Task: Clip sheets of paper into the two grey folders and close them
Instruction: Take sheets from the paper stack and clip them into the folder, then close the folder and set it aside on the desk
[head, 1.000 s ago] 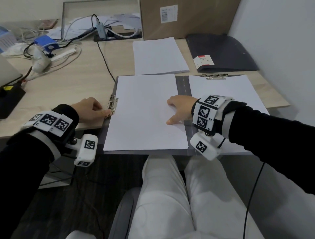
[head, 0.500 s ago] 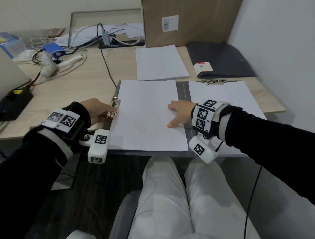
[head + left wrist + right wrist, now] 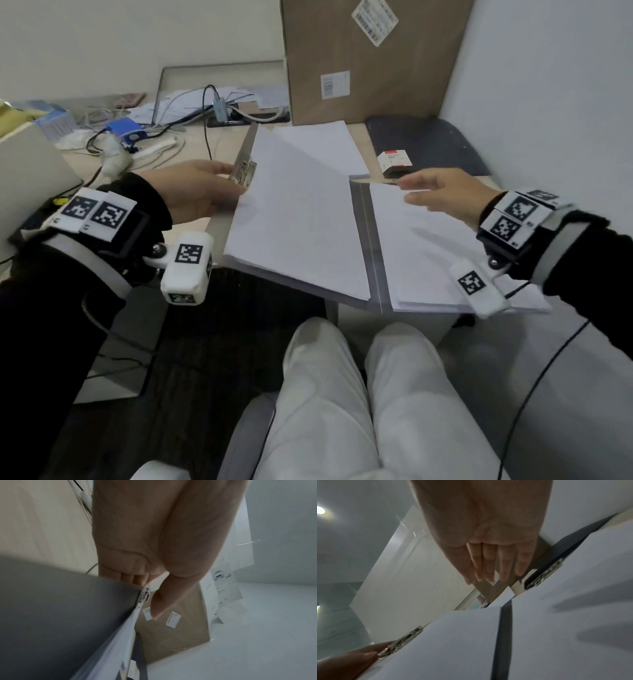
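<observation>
The left hand (image 3: 195, 192) grips the left cover of the open grey folder (image 3: 375, 260) by its outer edge, thumb on the inner face beside the metal clip (image 3: 244, 172) and fingers curled behind the cover. That cover is tilted up off the desk (image 3: 191, 154), and the sheets of paper (image 3: 294, 222) clipped to it rise with it.

The right hand (image 3: 442, 195) hovers at about 3 o'clock from the clip, fingers straight and close together, holding nothing. It hangs over the far end of the folder's right half, where a second stack of paper (image 3: 428, 260) lies flat. The right wrist view shows another clip (image 3: 544, 574) at the top of that stack, just beyond the fingertips.

At 12 o'clock from the folder lies a loose pile of white sheets (image 3: 322, 144). At about 1 o'clock a dark closed folder (image 3: 428, 144) rests against the wall, with a small red and white box (image 3: 394, 162) at its near edge. A cardboard carton (image 3: 363, 58) stands behind them. Cables (image 3: 144, 137) sprawl at 10 o'clock.
</observation>
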The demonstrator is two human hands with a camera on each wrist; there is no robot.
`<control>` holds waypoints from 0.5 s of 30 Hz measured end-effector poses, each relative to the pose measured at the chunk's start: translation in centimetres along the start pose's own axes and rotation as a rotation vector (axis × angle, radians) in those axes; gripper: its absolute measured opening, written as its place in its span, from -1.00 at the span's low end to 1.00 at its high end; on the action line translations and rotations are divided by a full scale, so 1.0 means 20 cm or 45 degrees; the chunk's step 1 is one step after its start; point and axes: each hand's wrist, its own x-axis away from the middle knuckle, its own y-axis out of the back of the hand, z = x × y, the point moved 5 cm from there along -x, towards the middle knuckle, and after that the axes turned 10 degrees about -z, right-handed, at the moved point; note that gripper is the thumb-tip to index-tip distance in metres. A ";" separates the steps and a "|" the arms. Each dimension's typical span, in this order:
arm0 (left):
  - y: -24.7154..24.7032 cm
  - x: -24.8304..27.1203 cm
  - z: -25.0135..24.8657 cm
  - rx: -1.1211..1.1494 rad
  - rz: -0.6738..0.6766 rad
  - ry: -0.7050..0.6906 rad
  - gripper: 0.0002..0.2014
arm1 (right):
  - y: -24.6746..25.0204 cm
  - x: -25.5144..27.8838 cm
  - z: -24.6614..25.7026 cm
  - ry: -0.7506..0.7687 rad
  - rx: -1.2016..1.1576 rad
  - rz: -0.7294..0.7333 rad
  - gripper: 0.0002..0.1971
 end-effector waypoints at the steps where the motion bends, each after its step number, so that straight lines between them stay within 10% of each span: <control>1: -0.02 0.02 -0.04 0.011 0.028 -0.025 -0.75 | 0.03 0.01 -0.04 -0.027 0.115 0.046 -0.56; 7: -0.17 0.16 -0.20 -0.019 0.172 -0.225 -0.71 | 0.07 0.18 -0.36 -0.167 0.863 0.627 -0.33; 15: -0.34 0.27 -0.28 0.063 0.207 -0.284 -0.73 | 0.09 0.20 -0.45 -0.200 0.730 0.330 -0.35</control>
